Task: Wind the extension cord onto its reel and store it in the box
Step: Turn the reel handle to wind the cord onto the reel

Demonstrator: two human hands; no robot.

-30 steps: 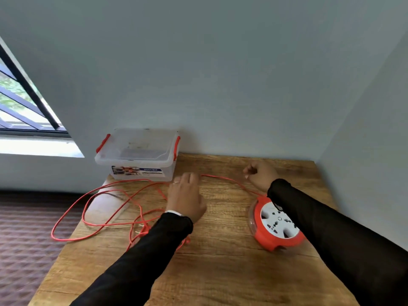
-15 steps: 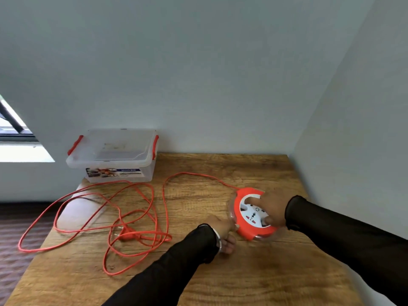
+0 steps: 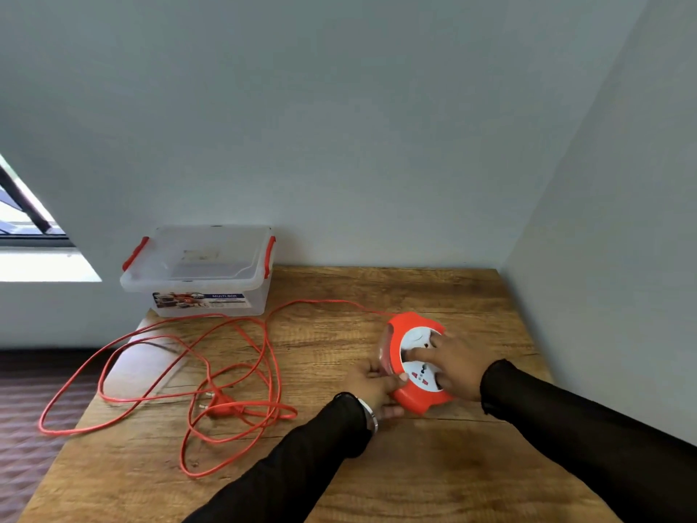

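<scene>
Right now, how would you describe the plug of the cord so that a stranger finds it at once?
Start at the wooden table and look to its left half, where the orange cord lies in loose loops. Among those loops lies the plug, the only thick orange piece, with two metal pins.

box (image 3: pixel 200 273) back-left on table (image 3: pixel 377 466) | cord (image 3: pixel 211 352) before box | reel (image 3: pixel 415 362) right of cord

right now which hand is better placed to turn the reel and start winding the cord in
Right hand: its fingers lie on the white socket face of the reel, ready to turn it. The left hand clamps the reel's near-left rim, steadying it. The cord lies loose.
</scene>
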